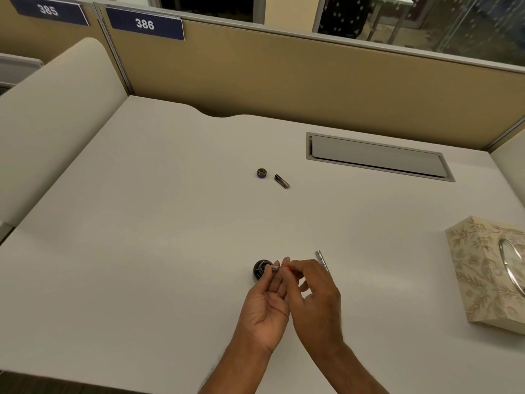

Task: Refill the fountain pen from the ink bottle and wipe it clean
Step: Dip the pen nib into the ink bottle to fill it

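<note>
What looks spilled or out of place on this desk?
Nothing stands out. No ink shows on the desk. The ink bottle stands upright and open; its lid, the pen cap and barrel lie loose, normal for refilling. The left hand and right hand pinch the pen section.

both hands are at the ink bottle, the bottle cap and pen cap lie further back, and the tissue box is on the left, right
One thing is off: the head view shows the tissue box on the right, not the left. The left hand and right hand are at the ink bottle, and the bottle cap and pen cap do lie further back.
</note>
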`<action>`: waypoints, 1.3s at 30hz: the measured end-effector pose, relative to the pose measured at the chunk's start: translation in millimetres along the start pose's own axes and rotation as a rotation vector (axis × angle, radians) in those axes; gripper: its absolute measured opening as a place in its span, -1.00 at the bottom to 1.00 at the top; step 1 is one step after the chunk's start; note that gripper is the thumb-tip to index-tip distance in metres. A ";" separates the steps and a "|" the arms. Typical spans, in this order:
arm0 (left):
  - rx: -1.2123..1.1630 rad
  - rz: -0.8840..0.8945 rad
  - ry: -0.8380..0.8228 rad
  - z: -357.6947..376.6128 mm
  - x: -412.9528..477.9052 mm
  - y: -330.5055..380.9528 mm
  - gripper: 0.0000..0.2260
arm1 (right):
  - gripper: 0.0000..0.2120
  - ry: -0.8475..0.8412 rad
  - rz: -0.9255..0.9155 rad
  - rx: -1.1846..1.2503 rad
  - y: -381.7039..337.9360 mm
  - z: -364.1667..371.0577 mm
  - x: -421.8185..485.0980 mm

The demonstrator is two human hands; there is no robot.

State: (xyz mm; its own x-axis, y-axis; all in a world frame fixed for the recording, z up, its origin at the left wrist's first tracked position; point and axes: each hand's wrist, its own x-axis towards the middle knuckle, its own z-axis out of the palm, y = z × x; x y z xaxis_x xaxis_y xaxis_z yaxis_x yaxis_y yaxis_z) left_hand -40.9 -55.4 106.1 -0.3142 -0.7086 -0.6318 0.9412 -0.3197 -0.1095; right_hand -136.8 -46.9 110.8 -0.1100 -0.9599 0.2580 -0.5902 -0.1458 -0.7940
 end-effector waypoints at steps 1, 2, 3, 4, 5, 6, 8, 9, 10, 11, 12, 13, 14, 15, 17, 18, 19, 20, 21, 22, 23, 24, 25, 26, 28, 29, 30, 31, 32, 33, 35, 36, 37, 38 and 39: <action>0.005 -0.001 -0.001 -0.2 -0.2 -0.1 -0.80 | -0.89 0.000 -0.002 0.003 -0.4 0.2 0.5; 0.018 -0.002 -0.002 -0.2 -0.8 -0.5 -0.79 | -0.90 -0.001 -0.005 0.004 -0.5 0.5 0.9; 0.041 -0.001 -0.001 -0.4 -1.6 -0.6 -0.78 | -0.92 -0.002 -0.008 0.003 -0.1 0.6 1.3; 0.079 0.005 0.004 -1.1 -2.1 -0.3 -0.76 | -0.94 -0.004 -0.011 0.001 0.6 0.8 1.7; 0.130 0.015 0.014 -2.1 -2.6 0.1 -0.74 | -0.96 -0.006 -0.012 -0.003 1.0 0.9 2.1; 0.186 0.031 0.037 -3.7 -2.7 0.5 -0.72 | -0.95 -0.007 -0.010 -0.008 1.4 1.1 2.3; 0.288 0.083 0.104 -8.6 -2.2 2.0 -0.68 | -0.94 -0.007 -0.009 -0.019 1.9 1.5 2.8; 0.338 0.119 0.134 -10.6 -2.9 3.0 -0.69 | -0.93 -0.007 -0.012 -0.024 1.7 1.5 3.1; 0.393 0.163 0.158 -11.8 -4.5 3.9 -0.71 | -0.92 -0.007 -0.018 -0.028 1.6 1.5 3.4; 0.451 0.213 0.176 -12.7 -6.6 5.0 -0.74 | -0.91 -0.006 -0.024 -0.034 1.4 1.4 3.8; 0.514 0.268 0.194 -13.4 -8.7 6.0 -0.77 | -0.91 -0.004 -0.030 -0.039 1.2 1.4 4.3; 0.582 0.328 0.212 -13.8 -10.9 7.1 -0.80 | -0.91 -0.003 -0.033 -0.042 0.9 1.2 4.6; 0.658 0.400 0.232 -15.1 -11.9 8.7 -0.82 | -0.91 -0.002 -0.033 -0.042 0.7 1.3 4.9; 0.744 0.486 0.253 -16.8 -12.5 10.6 -0.84 | -0.92 -0.003 -0.033 -0.041 0.3 1.3 5.1; 0.928 0.670 0.283 -20.8 -11.4 15.8 -0.90 | -0.93 -0.003 -0.033 -0.041 -0.5 1.2 5.1; 1.013 0.749 0.285 -23.7 -9.8 19.3 -0.94 | -0.93 -0.002 -0.030 -0.039 -0.9 1.2 5.2; 1.092 0.810 0.277 -26.5 -8.1 23.0 -0.97 | -0.93 -0.001 -0.024 -0.033 -1.5 1.0 5.4; 1.171 0.857 0.264 -29.8 -5.8 26.5 -0.96 | -0.93 0.000 -0.017 -0.026 -1.9 0.8 5.6; 1.251 0.894 0.247 -32.9 -3.3 30.3 -0.93 | -0.93 0.000 -0.008 -0.016 -2.5 0.7 5.9; 1.328 0.932 0.224 -35.8 -0.3 34.0 -0.89 | -0.93 0.001 -0.001 -0.004 -2.7 0.7 5.9; 1.403 0.972 0.193 -38.4 2.8 37.8 -0.85 | -0.93 0.000 0.005 0.009 -3.0 0.7 6.1; 1.473 1.005 0.161 -40.3 6.1 41.5 -0.82 | -0.94 -0.002 0.015 0.023 -2.7 0.9 6.5; 1.528 1.020 0.134 -41.3 8.6 44.8 -0.80 | -0.94 -0.005 0.029 0.036 -2.6 0.9 6.9; 1.566 1.013 0.115 -41.5 11.0 47.8 -0.77 | -0.95 -0.007 0.046 0.048 -2.4 1.0 7.5; 1.628 0.989 0.076 -40.8 14.0 52.9 -0.74 | -0.94 -0.008 0.074 0.068 -3.0 0.8 8.4; 1.654 0.977 0.054 -40.1 15.3 54.8 -0.73 | -0.94 -0.008 0.086 0.077 -3.6 0.6 8.9; 1.673 0.964 0.036 -39.4 16.6 56.1 -0.73 | -0.94 -0.006 0.100 0.086 -4.3 0.4 9.3; 1.689 0.951 0.021 -39.0 17.8 57.1 -0.74 | -0.93 -0.003 0.113 0.097 -5.2 0.1 9.6; 1.705 0.941 0.008 -38.4 18.8 57.3 -0.74 | -0.93 0.003 0.127 0.108 -5.8 -0.1 9.8; 1.716 0.932 -0.003 -37.9 19.8 57.4 -0.75 | -0.93 0.008 0.142 0.121 -6.6 -0.6 10.3; 1.718 0.917 -0.023 -37.2 21.8 57.7 -0.78 | -0.94 0.010 0.175 0.153 -7.7 -1.6 11.7; 1.710 0.909 -0.029 -36.6 22.9 58.1 -0.79 | -0.96 0.009 0.186 0.163 -8.1 -1.8 12.3; 1.703 0.901 -0.034 -35.9 23.7 58.8 -0.79 | -0.97 0.006 0.190 0.167 -8.6 -2.0 12.8; 1.699 0.896 -0.039 -35.0 24.4 59.6 -0.79 | -0.98 0.004 0.189 0.165 -9.0 -1.7 13.2; 1.696 0.890 -0.047 -34.4 24.9 60.0 -0.79 | -0.98 0.004 0.187 0.161 -9.3 -1.5 13.7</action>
State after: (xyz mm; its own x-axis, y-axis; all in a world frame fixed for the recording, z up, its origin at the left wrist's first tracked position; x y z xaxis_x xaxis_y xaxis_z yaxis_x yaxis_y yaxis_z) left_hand 12.0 -70.7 57.4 0.0891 -0.9946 -0.0537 -0.2731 -0.0762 0.9590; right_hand -134.0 -58.3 122.5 -0.2084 -0.9729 0.1002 -0.4241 -0.0024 -0.9056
